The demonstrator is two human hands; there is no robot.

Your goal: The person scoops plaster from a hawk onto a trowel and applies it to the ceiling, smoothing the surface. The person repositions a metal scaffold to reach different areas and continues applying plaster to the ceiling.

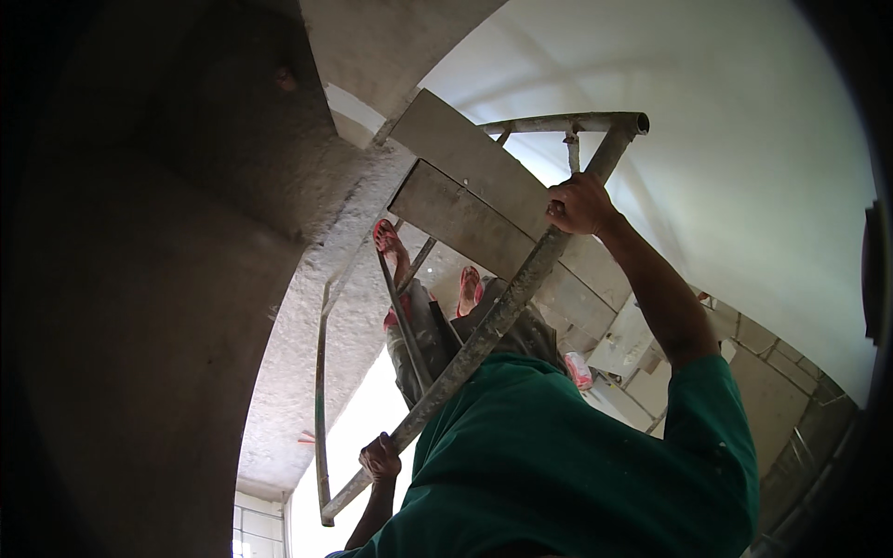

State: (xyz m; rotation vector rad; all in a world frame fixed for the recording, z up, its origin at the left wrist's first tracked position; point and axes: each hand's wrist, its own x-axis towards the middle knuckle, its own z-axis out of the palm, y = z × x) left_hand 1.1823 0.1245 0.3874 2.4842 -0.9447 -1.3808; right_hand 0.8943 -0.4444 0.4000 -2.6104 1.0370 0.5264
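A long, paint-spattered metal tube (486, 327) of a scaffold frame slants across in front of my green shirt, from lower left to upper right. My right hand (581, 203) is closed round it near its upper end. Lower down, near the other end, my left hand (379, 458) also grips the tube. Thinner bars (322, 400) run off the tube at both ends and beside my legs. Beyond the tube lie large flat panels (465, 219) side by side, partly covered by my right hand and the tube.
My feet (389, 240) show past the tube, in red footwear. A rough grey floor (288, 372) spreads to the left. A white wall (744, 167) curves along the right, and a dark wall (149, 325) fills the left. A red-and-white object (578, 371) lies near my legs.
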